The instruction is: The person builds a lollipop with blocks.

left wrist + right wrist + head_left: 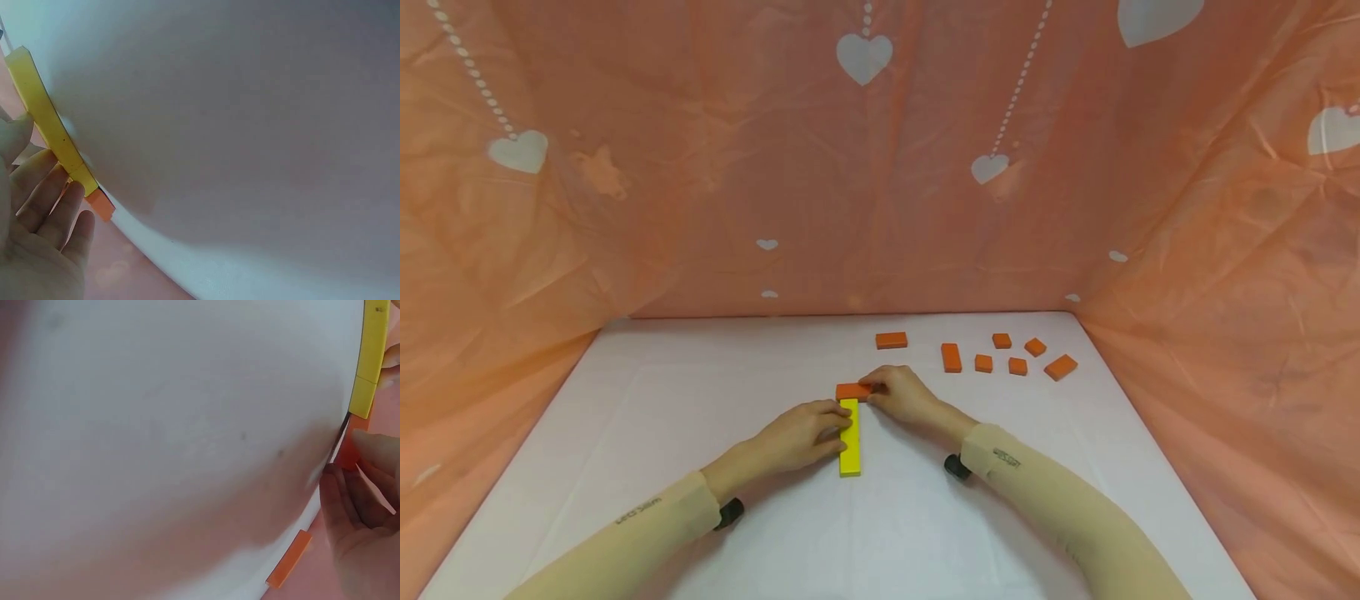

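Observation:
A long yellow block (pixel 850 450) lies on the white table, pointing away from me, with a thin seam across it near its far end. Against that end sits an orange block (pixel 848 391), turned crosswise. My left hand (pixel 801 435) rests its fingertips along the left side of the yellow block (pixel 47 112), fingers loosely extended rather than wrapped around it. With thumb and fingers, my right hand (pixel 904 397) pinches the right end of the orange block (pixel 350 449), which is partly covered by those fingers.
Several loose orange pieces lie at the back right: a rectangular block (pixel 891 340), another rectangular block (pixel 951 357), a tilted block (pixel 1061 367), and small squarish ones such as this block (pixel 983 363). A peach curtain (pixel 850 208) with white hearts encloses the table's back and sides.

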`<state>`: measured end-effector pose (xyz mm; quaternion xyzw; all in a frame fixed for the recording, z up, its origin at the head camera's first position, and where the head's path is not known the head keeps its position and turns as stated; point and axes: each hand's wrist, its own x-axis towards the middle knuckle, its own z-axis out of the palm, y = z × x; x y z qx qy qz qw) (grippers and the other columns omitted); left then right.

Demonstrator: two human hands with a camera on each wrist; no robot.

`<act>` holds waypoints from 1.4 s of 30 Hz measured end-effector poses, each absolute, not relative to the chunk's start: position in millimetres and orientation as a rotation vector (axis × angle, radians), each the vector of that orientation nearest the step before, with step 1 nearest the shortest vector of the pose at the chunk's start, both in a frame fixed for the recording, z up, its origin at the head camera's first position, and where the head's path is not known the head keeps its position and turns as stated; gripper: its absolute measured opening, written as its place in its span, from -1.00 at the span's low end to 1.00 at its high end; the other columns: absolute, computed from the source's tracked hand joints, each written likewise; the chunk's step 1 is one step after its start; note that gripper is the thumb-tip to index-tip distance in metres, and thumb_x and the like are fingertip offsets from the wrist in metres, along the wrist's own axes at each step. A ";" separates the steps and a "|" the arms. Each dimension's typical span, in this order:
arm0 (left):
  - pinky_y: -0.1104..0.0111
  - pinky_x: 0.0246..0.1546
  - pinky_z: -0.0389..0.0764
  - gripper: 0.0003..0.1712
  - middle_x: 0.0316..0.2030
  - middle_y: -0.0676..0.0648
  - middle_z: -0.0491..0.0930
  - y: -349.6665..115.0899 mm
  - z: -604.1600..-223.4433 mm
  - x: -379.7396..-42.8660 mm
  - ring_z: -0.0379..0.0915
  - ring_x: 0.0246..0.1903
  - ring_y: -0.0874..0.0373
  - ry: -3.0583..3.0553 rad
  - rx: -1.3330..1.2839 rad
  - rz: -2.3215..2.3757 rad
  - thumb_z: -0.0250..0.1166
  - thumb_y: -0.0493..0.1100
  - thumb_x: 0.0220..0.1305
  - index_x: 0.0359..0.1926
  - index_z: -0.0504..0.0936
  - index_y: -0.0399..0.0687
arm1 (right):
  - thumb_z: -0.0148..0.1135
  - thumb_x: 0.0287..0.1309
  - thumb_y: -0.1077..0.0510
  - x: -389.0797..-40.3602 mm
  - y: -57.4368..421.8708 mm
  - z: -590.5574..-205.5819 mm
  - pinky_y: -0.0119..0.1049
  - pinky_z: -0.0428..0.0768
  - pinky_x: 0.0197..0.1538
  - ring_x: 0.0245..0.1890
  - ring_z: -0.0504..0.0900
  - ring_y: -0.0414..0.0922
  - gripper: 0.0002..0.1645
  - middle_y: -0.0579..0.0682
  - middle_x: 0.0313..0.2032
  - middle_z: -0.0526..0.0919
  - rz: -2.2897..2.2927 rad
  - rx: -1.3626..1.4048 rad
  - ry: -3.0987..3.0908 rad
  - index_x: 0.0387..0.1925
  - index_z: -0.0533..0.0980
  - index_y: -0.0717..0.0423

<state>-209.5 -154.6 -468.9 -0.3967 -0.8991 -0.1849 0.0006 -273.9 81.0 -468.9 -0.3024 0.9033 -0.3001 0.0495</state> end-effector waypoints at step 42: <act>-0.01 0.30 0.53 -0.60 0.24 -0.11 0.56 -153.1 -465.2 -214.4 0.53 0.22 -0.09 -2.881 -1.202 -0.549 0.47 -0.01 0.33 0.10 0.75 -0.10 | 0.34 0.36 0.20 -269.9 85.5 -464.4 -0.08 0.63 0.24 0.12 0.65 0.02 -0.52 0.08 0.20 0.64 -1.042 -0.809 2.691 0.28 0.57 0.18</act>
